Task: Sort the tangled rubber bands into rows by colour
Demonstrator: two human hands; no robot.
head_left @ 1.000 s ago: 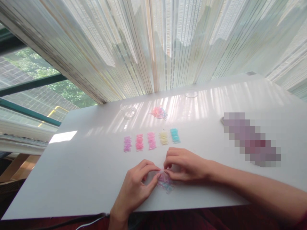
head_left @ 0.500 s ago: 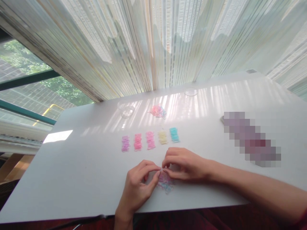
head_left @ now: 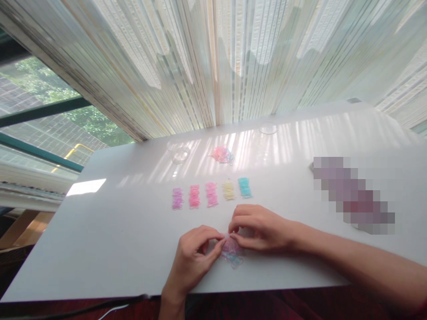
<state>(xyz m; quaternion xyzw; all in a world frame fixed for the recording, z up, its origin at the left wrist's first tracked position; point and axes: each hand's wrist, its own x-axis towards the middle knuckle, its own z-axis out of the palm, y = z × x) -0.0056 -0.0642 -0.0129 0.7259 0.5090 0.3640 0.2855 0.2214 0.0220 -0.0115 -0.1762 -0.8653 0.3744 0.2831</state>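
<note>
My left hand (head_left: 196, 253) is closed, thumb and forefinger pinching the top edge of what looks like a small clear bag (head_left: 232, 257). Purple, pink and blue bands show through it. From the other side, my right hand (head_left: 262, 229) pinches the same edge, its fingertips close to the left ones. The bag lies near the table's front edge, partly covered by my fingers. Beyond my hands, thin bands are sorted by colour into a row: a purple stack (head_left: 177, 198), a coral one (head_left: 194, 197), a pink one (head_left: 211, 194), a yellow one (head_left: 228, 190) and a turquoise one (head_left: 245, 188).
A mixed pile of bands (head_left: 223, 154) lies farther back on the white table (head_left: 133, 249). Left of it stands a clear round dish (head_left: 180, 154); another clear round piece (head_left: 268, 129) is near the curtain (head_left: 233, 66). A blurred-out long object (head_left: 353, 195) lies at right.
Both hands keep pinching the bag's edge in nearly the same place, with only slight finger movement. The view has shifted a little; the band stacks have stayed put.
</note>
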